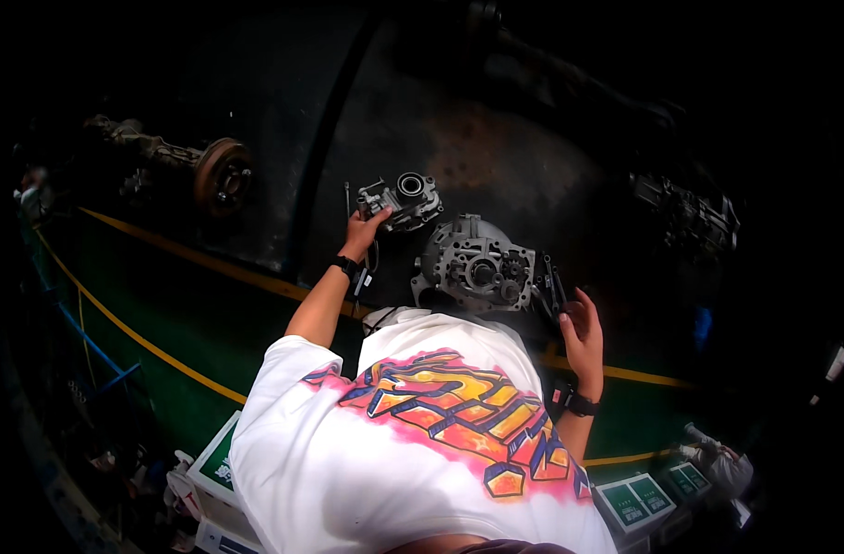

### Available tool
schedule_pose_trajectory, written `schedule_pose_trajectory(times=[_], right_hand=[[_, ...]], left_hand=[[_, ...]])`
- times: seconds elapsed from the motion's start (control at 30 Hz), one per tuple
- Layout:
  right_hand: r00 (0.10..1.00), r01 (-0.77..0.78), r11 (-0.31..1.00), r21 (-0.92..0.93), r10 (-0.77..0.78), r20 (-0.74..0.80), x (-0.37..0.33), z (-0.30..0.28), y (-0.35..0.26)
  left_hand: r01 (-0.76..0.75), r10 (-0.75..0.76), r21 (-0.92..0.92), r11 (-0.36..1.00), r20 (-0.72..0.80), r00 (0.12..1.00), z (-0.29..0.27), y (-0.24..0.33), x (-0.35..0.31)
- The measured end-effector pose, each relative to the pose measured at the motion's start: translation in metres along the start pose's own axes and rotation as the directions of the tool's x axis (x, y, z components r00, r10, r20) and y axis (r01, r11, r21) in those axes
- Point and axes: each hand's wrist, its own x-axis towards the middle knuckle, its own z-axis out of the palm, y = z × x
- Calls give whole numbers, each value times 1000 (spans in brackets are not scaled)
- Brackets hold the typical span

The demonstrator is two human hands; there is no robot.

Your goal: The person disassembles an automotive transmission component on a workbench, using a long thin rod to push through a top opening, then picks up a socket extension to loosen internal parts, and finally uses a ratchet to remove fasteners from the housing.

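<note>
On the dark bench ahead of me lies a small cast-metal gearbox cover (408, 198) with a round bearing bore. My left hand (367, 227) grips its near left side, the thumb on top and the other fingers partly hidden. Right of it and nearer my body sits a larger grey gearbox housing (477, 268), its open face showing a central shaft hole and gears. Beside the housing's right side are dark, long-handled tools (552, 284). My right hand (584, 334) is next to these tools, its fingers apart and holding nothing that I can see.
An axle with a rusty brake drum (223, 175) is at the left. Another dark gearbox assembly (690, 217) lies at the right. A thin rod (347, 198) is left of the cover. White boxes with green panels (634, 503) stand behind me, near yellow floor lines.
</note>
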Motion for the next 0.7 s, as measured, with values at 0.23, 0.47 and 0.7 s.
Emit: schedule_pose_trajectory(times=[0.23,0.47,0.7], right_hand=[[983,52,996,-78,-38,179,12,35,-7],[969,82,992,-96,-57,240,20,47,-8],[961,116,978,-174,-66,270,37,58,-4]], left_hand=[[56,-47,140,989,-71,996,1,-41,-21],[-203,234,433,878,-20,972,-24,-58,-44],[-394,152,546,739,436,887,10,8,-108]])
